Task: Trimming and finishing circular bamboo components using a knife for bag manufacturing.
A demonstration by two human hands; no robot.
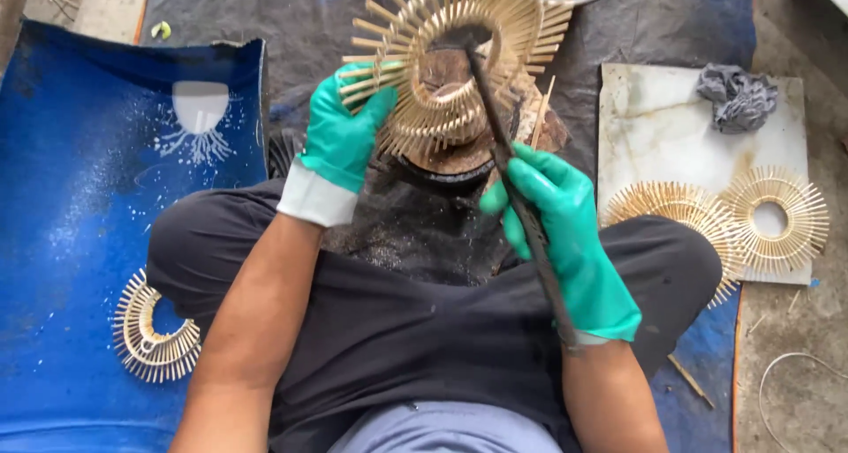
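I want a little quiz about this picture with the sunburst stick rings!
1. True or false: both hands wear green gloves.
2. Which hand holds the long dark tool? A left, B right.
3. How many stick rings lie on the pale slab?

Key: 1 true: left hand and right hand are gloved. 2 B; the left hand grips the held stick ring. 3 two.

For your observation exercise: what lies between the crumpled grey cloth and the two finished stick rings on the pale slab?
In the head view, only bare slab lies between the grey cloth and the stick rings; nothing else rests there.
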